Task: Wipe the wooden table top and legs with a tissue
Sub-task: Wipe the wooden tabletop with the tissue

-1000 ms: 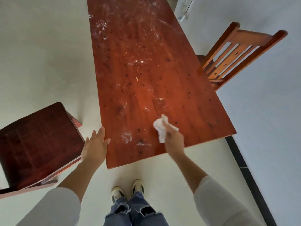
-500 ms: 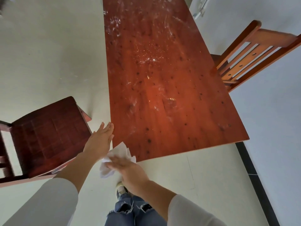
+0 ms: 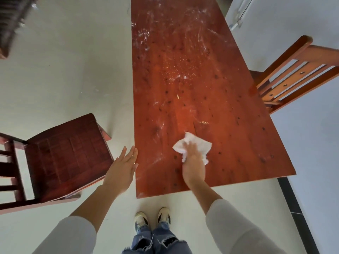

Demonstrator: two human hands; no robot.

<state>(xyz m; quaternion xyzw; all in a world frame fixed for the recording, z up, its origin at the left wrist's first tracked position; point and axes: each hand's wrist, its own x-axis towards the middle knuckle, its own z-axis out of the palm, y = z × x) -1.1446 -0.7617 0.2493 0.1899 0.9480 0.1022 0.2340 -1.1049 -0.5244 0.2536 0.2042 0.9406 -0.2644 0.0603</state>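
Note:
A long reddish wooden table top (image 3: 229, 116) stretches away from me, with white dusty smears over its far half. A crumpled white tissue (image 3: 203, 144) lies on the near part of the top. My right hand (image 3: 193, 164) lies flat on the tissue and presses it to the wood. My left hand (image 3: 122, 170) has straight fingers and hangs at the table's near left edge, its fingertips beside the rim. The table legs are hidden under the top.
A dark red wooden chair (image 3: 60, 156) stands close on the left of the table. A lighter wooden chair (image 3: 293, 74) stands at the right side. A white wall runs along the right. My shoes (image 3: 153, 218) are on the pale floor just before the table's near end.
My right hand swept the tissue off the near left corner, then came back onto the table top further right. My left hand stayed by the left edge.

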